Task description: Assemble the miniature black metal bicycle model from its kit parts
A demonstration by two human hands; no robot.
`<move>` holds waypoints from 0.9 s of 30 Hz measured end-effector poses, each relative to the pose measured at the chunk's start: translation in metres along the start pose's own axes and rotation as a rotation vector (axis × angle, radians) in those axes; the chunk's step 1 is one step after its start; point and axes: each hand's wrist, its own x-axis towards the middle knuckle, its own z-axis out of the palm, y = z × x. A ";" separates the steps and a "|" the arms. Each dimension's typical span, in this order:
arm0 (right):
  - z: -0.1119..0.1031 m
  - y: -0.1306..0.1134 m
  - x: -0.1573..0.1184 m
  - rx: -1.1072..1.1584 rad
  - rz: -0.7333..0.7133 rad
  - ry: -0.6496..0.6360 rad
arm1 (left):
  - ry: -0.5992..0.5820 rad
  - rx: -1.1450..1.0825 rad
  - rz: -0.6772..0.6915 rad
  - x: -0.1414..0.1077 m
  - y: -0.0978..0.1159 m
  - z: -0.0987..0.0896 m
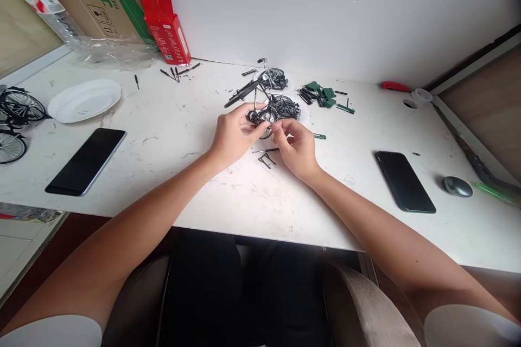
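Note:
Above the table, my left hand point(233, 134) is closed around a black model bicycle point(267, 117), its spoked wheel facing me. My right hand point(297, 147) pinches at the right edge of that wheel with thumb and forefinger; any small part between the fingertips is too small to make out. Just behind the hands, black spoked wheels point(285, 104) are piled on a white plate point(305, 114). More black wheels point(277, 79) lie on a second plate farther back. Below my hands lie a thin screwdriver-like tool point(266, 150) and a small black frame-shaped part point(266, 160).
Dark green parts point(321, 92) lie right of the plates. One phone point(87, 161) lies left, another phone point(404, 181) right, near a dark rounded object point(457, 186). Model bicycles point(22, 105) and a white plate point(85, 98) are far left. A red box point(169, 38) stands behind.

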 end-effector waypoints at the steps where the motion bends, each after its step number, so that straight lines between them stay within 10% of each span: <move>1: 0.000 -0.001 0.000 -0.002 0.001 0.000 | 0.003 -0.004 -0.006 0.000 0.000 0.000; 16: -0.009 0.001 0.007 -0.129 -0.093 -0.014 | 0.059 0.012 -0.032 0.006 -0.012 -0.004; 23: -0.008 -0.006 0.000 -0.289 -0.397 -0.511 | 0.114 0.013 -0.058 0.013 -0.014 -0.007; 27: -0.003 -0.008 -0.008 -0.409 -0.459 -0.565 | 0.112 0.015 -0.053 0.013 -0.015 -0.007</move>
